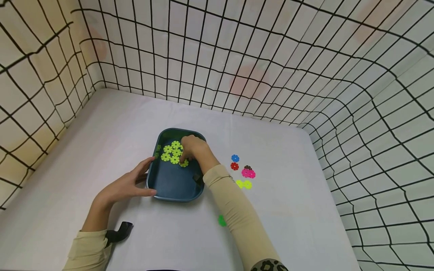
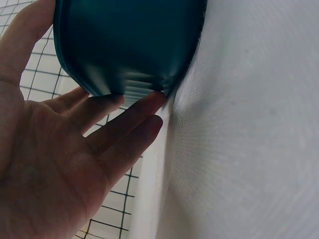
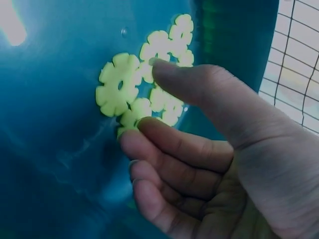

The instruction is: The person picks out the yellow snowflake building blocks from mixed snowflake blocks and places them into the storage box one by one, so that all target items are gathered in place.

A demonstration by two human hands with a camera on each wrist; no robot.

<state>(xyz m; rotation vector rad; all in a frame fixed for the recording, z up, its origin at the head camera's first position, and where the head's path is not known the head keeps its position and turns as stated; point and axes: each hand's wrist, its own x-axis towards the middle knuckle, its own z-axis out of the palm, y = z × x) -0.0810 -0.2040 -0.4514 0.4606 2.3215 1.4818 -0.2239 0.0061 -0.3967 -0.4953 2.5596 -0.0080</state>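
Observation:
A dark blue tray (image 1: 174, 184) sits on the white surface with several yellow-green plastic snowflake discs (image 1: 175, 152) lying together in its upper part. My left hand (image 1: 125, 185) rests at the tray's left side, thumb and fingers spread; in the left wrist view its fingers (image 2: 132, 134) touch the outer wall. My right hand (image 1: 194, 147) reaches inside the tray over the discs. In the right wrist view, the thumb (image 3: 184, 82) and bent fingers stand apart, with discs (image 3: 118, 84) visible at their tips; no firm grip on one shows.
Right of the tray lie a blue disc (image 1: 235, 158), a red disc (image 1: 234, 166), pink discs (image 1: 248, 173) with a dark disc (image 1: 248, 167) behind, and yellow discs (image 1: 248, 184). A green disc (image 1: 222, 220) is partly behind the right sleeve. Black netting (image 1: 217, 56) surrounds the surface.

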